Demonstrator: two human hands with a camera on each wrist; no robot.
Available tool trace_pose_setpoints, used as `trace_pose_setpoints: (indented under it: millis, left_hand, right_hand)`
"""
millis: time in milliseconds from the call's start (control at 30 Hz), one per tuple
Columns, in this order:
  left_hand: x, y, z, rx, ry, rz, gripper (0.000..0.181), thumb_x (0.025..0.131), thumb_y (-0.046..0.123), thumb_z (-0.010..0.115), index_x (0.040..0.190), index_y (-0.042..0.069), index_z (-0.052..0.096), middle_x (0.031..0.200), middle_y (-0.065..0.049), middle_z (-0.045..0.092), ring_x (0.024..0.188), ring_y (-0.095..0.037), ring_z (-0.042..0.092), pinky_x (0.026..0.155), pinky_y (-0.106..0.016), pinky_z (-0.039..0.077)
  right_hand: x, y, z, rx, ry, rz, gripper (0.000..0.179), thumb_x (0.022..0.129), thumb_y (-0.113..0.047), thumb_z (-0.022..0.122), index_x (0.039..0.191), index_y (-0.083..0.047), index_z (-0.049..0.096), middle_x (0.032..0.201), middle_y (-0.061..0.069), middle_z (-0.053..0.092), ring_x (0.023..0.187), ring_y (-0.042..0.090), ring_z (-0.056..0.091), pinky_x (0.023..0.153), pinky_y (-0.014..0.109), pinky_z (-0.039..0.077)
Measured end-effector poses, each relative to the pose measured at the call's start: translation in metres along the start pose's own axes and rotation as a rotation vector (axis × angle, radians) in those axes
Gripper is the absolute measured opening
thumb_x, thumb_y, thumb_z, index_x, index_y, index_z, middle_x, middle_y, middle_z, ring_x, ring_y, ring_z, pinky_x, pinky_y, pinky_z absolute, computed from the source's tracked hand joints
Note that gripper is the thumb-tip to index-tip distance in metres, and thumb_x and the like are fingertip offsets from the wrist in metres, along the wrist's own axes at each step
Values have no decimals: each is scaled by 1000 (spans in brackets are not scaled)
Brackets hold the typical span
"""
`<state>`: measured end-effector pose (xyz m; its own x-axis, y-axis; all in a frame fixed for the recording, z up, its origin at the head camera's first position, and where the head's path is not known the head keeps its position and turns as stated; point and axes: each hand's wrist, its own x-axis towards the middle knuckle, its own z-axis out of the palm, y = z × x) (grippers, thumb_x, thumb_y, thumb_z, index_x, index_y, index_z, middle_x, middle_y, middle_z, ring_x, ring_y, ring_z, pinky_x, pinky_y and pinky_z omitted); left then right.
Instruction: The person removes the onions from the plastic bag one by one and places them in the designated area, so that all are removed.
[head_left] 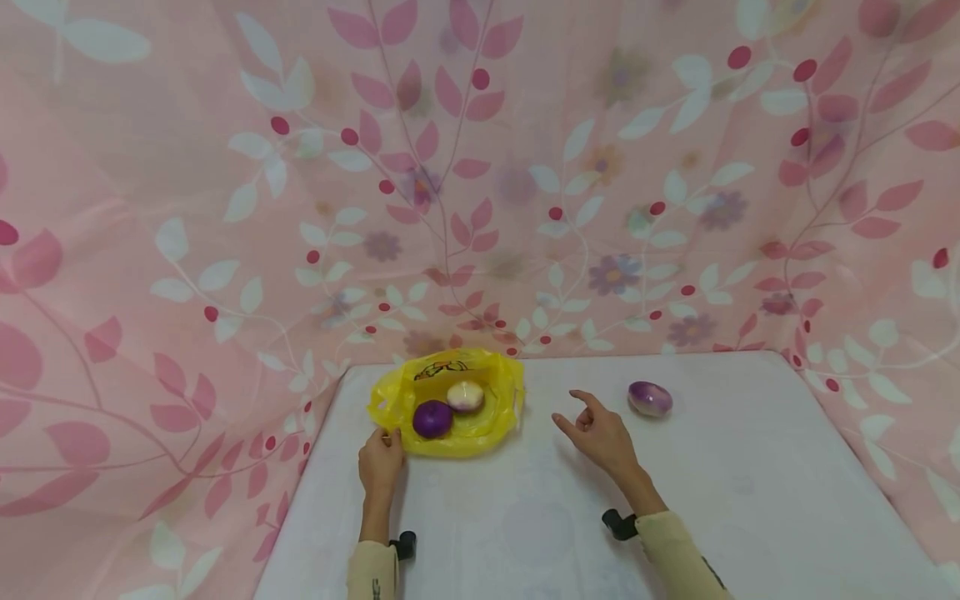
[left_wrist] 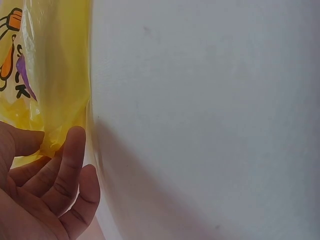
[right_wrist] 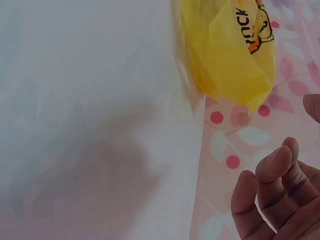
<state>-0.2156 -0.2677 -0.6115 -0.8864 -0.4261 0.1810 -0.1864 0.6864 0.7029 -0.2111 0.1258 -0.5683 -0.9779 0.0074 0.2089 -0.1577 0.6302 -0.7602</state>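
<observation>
A yellow plastic bag point(head_left: 480, 446) with a printed cartoon lies spread open at the back left of the table. Inside it sit a dark purple round vegetable point(head_left: 432, 419) and a white-and-purple one point(head_left: 466, 397), both shiny. My left hand point(head_left: 381, 460) pinches the bag's near left edge between thumb and fingers; the left wrist view shows the gathered plastic point(left_wrist: 52, 142) there. Between the bag and a purple-and-white oval vegetable point(head_left: 650, 400), my right hand point(head_left: 602, 435) is held over the table with nothing in it, thumb and forefinger apart, the other fingers loosely bent.
A white cloth covers the table point(head_left: 540, 533). Close behind its back edge hangs a pink curtain point(head_left: 517, 250) with leaves and flowers, which also runs along both sides. Black wrist cameras are worn on the left point(head_left: 405, 545) and right point(head_left: 619, 525) forearms.
</observation>
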Motion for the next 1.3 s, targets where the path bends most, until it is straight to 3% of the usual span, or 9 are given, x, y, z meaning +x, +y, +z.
trace_pose_setpoints:
  millis: [600, 867, 1167, 1300]
  left_hand:
    - [1, -1, 1, 1, 16, 25, 23, 97, 21, 62, 80, 5, 62, 61, -2, 66, 49, -15, 58, 47, -32, 42]
    - [0, -3, 3, -1, 12, 27, 22, 97, 21, 62, 83, 5, 63, 62, -1, 67, 51, -15, 60, 49, -32, 43]
    - [-4, -3, -2, -5, 28, -2, 22, 96, 20, 62, 79, 6, 63, 62, -2, 66, 51, -16, 59, 48, -31, 41]
    - [-4, -1, -1, -23, 6, 6, 23, 97, 21, 61, 79, 6, 61, 60, -1, 65, 50, -15, 58, 47, -31, 41]
  right_hand:
    - [7, -24, 42, 57, -43, -49, 57, 83, -48, 76, 129, -18, 61, 67, -9, 55, 55, 11, 48, 55, 27, 43]
    - [13, -39, 57, 64, -105, -75, 61, 84, -47, 76, 131, -12, 60, 66, -8, 54, 54, 12, 47, 52, 27, 40]
    - [21, -60, 75, 50, -240, -90, 59, 86, -45, 74, 134, -14, 56, 69, -8, 55, 56, 11, 48, 53, 26, 42]
    - [25, -66, 78, 26, -249, -84, 59, 86, -44, 74, 134, -14, 57, 70, -6, 56, 58, 13, 50, 55, 27, 43]
